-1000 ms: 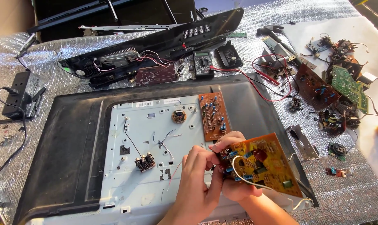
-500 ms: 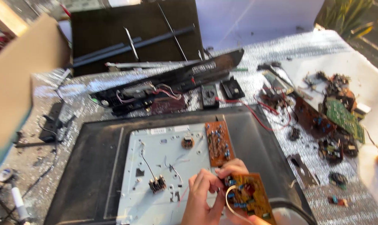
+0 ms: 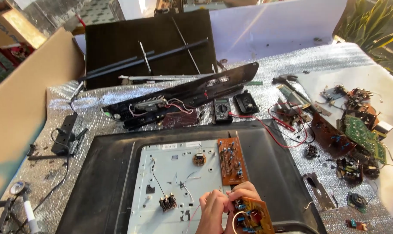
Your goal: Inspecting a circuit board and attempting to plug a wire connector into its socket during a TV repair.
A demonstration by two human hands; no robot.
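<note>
Head view: both my hands pinch a small orange circuit board at the bottom edge, left hand on its left side, right hand over its top. It hovers above the pale metal chassis of a black plastic television shell, near a long brown board, on the crinkled silver tabletop.

The matt orange fibreboard circuit board lies above the pale, smooth sheet-metal chassis plate, framed by the matt black plastic housing; beneath it lies crinkled, glossy silver foil sheeting.
</note>
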